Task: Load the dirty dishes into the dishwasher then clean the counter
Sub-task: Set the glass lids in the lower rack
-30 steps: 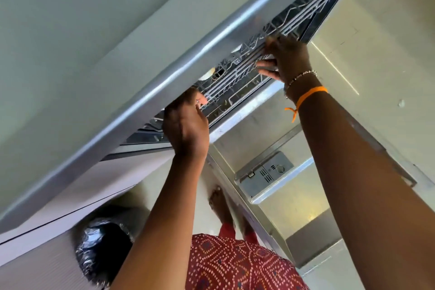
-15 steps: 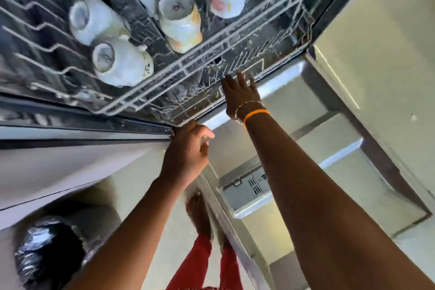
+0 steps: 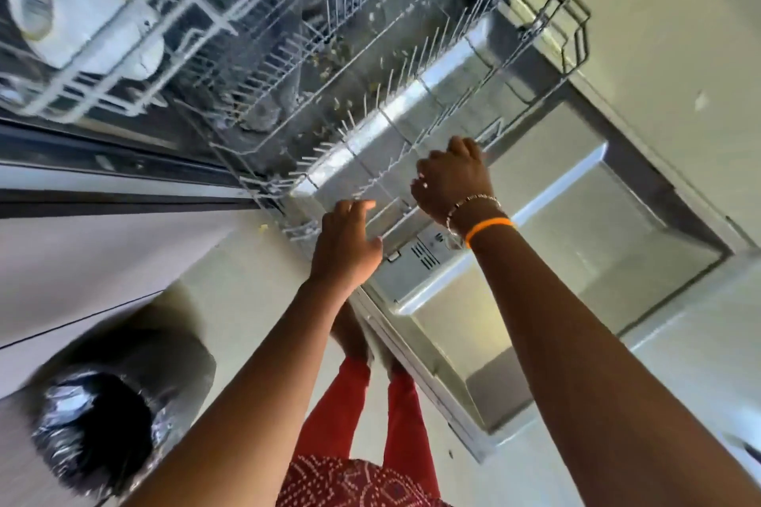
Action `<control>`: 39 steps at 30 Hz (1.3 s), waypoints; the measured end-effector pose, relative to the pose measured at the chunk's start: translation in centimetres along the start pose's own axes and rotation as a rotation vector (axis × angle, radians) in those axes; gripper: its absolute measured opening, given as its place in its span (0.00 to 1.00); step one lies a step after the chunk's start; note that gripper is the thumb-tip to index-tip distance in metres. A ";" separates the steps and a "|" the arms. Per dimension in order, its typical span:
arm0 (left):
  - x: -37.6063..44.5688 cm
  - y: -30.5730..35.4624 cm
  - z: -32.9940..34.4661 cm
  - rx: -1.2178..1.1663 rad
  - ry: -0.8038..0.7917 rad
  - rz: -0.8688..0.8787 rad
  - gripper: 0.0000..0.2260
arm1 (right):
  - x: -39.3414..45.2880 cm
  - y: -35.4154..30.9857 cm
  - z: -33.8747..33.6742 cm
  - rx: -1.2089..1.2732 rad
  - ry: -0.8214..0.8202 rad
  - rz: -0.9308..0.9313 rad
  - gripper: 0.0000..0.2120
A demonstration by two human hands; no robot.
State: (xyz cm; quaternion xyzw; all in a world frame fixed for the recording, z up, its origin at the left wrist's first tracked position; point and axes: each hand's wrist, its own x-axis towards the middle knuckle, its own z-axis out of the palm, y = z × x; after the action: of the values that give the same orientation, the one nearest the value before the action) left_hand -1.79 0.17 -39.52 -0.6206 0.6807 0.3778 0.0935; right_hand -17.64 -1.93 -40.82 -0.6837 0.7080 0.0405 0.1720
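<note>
White mugs (image 3: 74, 29) sit upturned in the upper rack (image 3: 136, 66) at left. Your left hand (image 3: 346, 247) hovers with relaxed fingers beside the lower rack (image 3: 412, 66); your right hand (image 3: 451, 181) curls around its front wire over the dishwasher door (image 3: 576, 218).

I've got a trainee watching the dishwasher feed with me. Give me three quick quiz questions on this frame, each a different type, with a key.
1. True or false: the right hand grips the front wire of the lower rack.
2. Multiple choice: the white mugs sit in A) the lower rack, B) the upper rack, C) the open door.
3. Fill in: the left hand is ____, fingers straight, beside the lower rack's near corner.

Key: 1 true; 2 B; 3 open.
</note>
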 end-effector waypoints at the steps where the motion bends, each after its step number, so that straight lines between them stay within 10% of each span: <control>1: -0.6 0.1 0.9 0.014 -0.069 -0.011 0.24 | -1.9 0.6 0.2 -0.007 -0.014 0.024 0.11; 8: -6.1 -0.3 6.5 0.168 -0.679 0.009 0.23 | -13.8 4.8 1.8 -0.059 -0.006 0.135 0.14; 14: -10.6 0.0 10.0 0.239 -0.773 0.071 0.19 | -21.0 7.7 3.4 -0.112 -0.041 0.280 0.10; 20: -11.1 1.1 10.2 0.072 -0.666 0.143 0.14 | -22.5 7.6 3.5 -0.059 -0.176 0.363 0.05; 28: -11.6 3.2 1.6 -0.675 -0.264 -0.138 0.11 | -18.7 -1.6 -0.8 0.860 -0.067 0.575 0.09; 39: -23.7 -3.0 -15.2 -1.216 0.344 -0.375 0.11 | -13.4 -19.6 -14.3 0.850 -0.228 0.081 0.11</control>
State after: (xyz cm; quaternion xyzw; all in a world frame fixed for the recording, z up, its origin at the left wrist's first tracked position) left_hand 11.15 9.14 -15.95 -0.7223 0.2316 0.5678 -0.3198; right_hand -0.97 5.47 -19.91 -0.5152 0.6644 -0.1727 0.5132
